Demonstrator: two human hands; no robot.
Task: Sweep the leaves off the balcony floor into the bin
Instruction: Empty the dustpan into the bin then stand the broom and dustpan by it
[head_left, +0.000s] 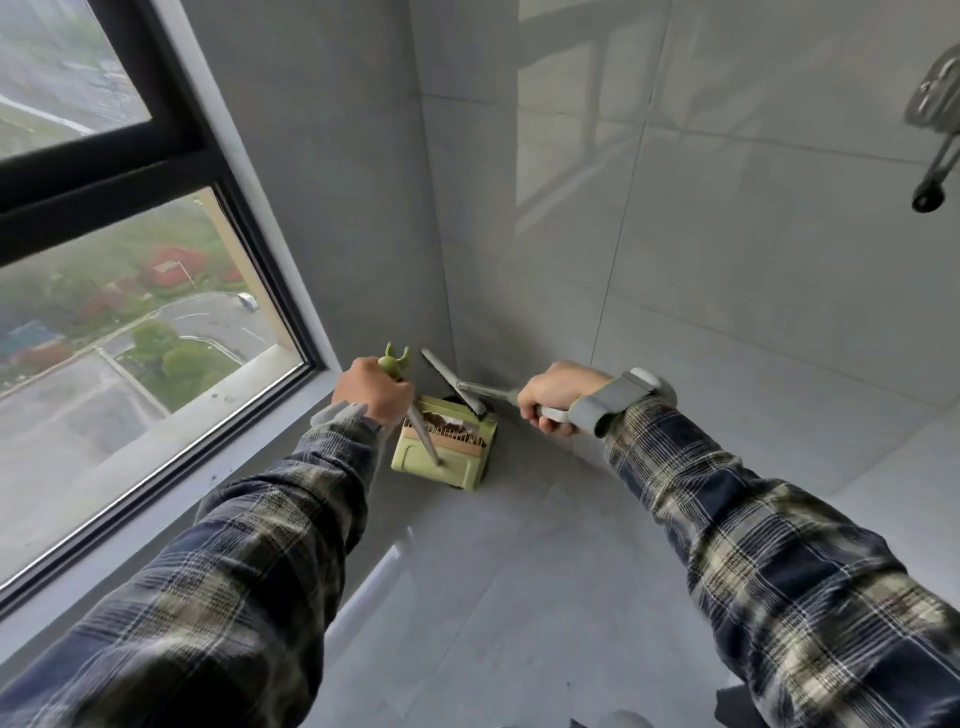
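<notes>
At the floor corner below the window (130, 312), a green dustpan (441, 457) is seen w/ brown leaves (441, 418) held at its far end. Its pole (425, 436) is slanted up-left from the pan & is gripped near the top by the left hand (371, 392), fingers fully curled. A grey sweeper (452, 382) is clenched by the right hand (553, 397); its shaft points left, w/ the blade's lower end over the pan's far edge.

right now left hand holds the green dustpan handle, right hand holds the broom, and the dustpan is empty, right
Not empty: the head view shows brown leaves in the dustpan. Left hand grips its handle, right hand the broom, as said.
</notes>
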